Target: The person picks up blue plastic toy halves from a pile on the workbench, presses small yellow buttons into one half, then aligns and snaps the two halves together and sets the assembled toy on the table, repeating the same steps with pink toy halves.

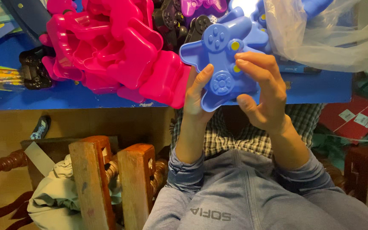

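I take this for a small home workshop for toy assembly. A blue table [64, 96] is heaped with pink shells [120, 55], blue shells [252, 17] and black gamepads [173, 21], beside a plastic bag [333, 34]. A worn wooden chair [107, 179] stands below it.

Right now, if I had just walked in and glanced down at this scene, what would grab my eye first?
First, the blue plastic gamepad-shaped shell with yellow buttons, held up in the middle by the left hand and the right hand. Next, the heap of bright pink plastic shells of the same shape, spilling over the blue table at upper left. A crumpled clear plastic bag lies at upper right.
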